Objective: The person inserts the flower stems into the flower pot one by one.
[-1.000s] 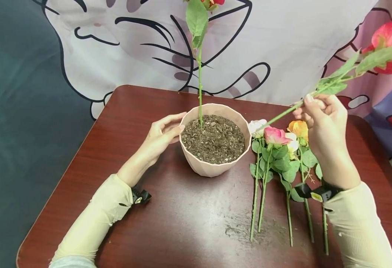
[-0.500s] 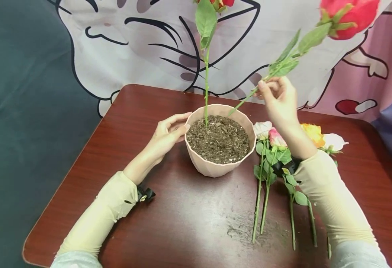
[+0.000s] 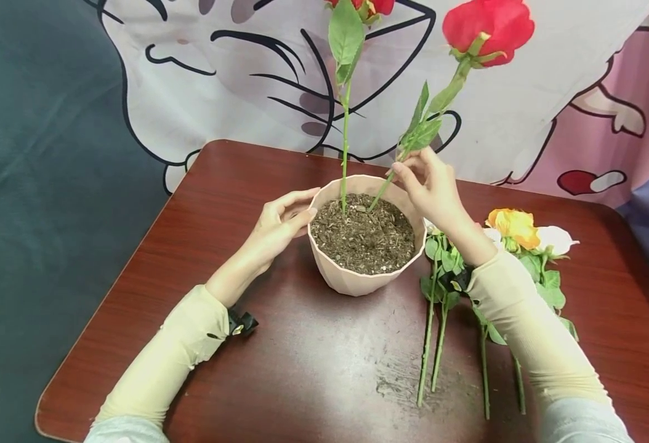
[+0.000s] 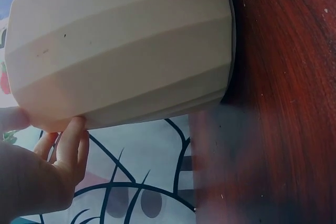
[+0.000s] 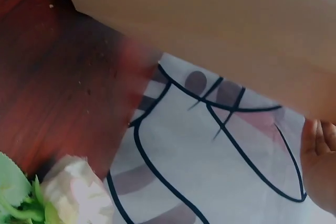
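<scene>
A cream faceted flowerpot (image 3: 352, 282) stands on the table, filled with dark soil (image 3: 366, 240). Fingers and thumb of my left hand (image 3: 274, 224) rest against its left side near the rim; the left wrist view shows the fingertips on the outer wall (image 4: 115, 72). My right hand (image 3: 435, 191) pinches the stem of a red artificial rose (image 3: 487, 31) below its leaves. That stem slants down left, its lower end at the soil. Another red rose (image 3: 346, 37) stands upright in the pot, its bloom cut off by the frame's top.
Several artificial flowers lie right of the pot, among them an orange one (image 3: 513, 226) and a white one (image 3: 554, 240); my right forearm covers part of them. Soil smudges (image 3: 407, 381) mark the brown table (image 3: 280, 369). A cat-printed cloth (image 3: 247, 104) hangs behind.
My right hand has carried the red rose leftward from above the lying flowers to over the pot, tilting it more upright and lowering the stem end to the soil. My left hand stays at the pot.
</scene>
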`<state>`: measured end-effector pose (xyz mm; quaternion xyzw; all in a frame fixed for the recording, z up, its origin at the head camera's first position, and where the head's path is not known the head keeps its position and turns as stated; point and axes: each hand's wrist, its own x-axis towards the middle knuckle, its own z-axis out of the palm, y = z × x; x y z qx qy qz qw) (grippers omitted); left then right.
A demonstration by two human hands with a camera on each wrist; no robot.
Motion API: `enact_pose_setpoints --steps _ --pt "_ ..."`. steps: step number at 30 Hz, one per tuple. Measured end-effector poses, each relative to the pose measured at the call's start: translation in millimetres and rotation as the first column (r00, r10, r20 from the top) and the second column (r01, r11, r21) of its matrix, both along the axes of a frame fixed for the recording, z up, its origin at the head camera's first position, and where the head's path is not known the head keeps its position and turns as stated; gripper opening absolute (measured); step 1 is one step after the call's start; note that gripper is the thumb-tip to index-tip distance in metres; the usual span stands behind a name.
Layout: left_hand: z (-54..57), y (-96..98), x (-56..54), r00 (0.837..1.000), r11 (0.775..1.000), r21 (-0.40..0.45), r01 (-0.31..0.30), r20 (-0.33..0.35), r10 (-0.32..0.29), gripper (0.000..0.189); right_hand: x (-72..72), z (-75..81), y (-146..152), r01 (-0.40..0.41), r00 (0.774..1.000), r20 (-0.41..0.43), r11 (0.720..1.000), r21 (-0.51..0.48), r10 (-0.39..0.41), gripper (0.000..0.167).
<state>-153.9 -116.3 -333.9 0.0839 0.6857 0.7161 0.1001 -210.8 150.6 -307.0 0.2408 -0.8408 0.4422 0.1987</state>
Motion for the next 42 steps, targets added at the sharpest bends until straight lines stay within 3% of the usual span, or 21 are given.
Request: enact_pose_setpoints --steps 6,12,22,32,42 --pt "1.5 0.5 0.0 1.0 1.0 0.004 -0.004 -0.005 0.004 0.039 -1.1 -2.0 -5 -0.022 0.997 -0.068 0.995 0.097 0.029 0.016" --pt "1.3 0.2 0.4 1.0 1.0 -0.001 -0.005 0.006 0.005 0.04 -3.8 0.0 -8 -0.124 0.992 0.009 0.974 0.19 0.124 0.015" --pt "2.2 -1.6 2.5 1.0 1.0 -0.008 -0.014 0.007 0.014 0.039 -14.0 2.8 -17 -0.259 0.964 0.024 0.915 0.31 0.264 0.013" --pt "2.8 -0.4 2.0 1.0 1.0 -0.012 -0.002 -0.01 0.002 0.039 -5.8 4.3 -14 -0.159 0.986 0.091 0.952 0.261 0.139 0.014" --pt "3.2 -0.4 4.7 1.0 1.0 0.007 0.0 0.011 0.0 0.039 -6.2 -0.1 -13 -0.042 0.998 -0.033 0.968 0.248 0.052 0.017"
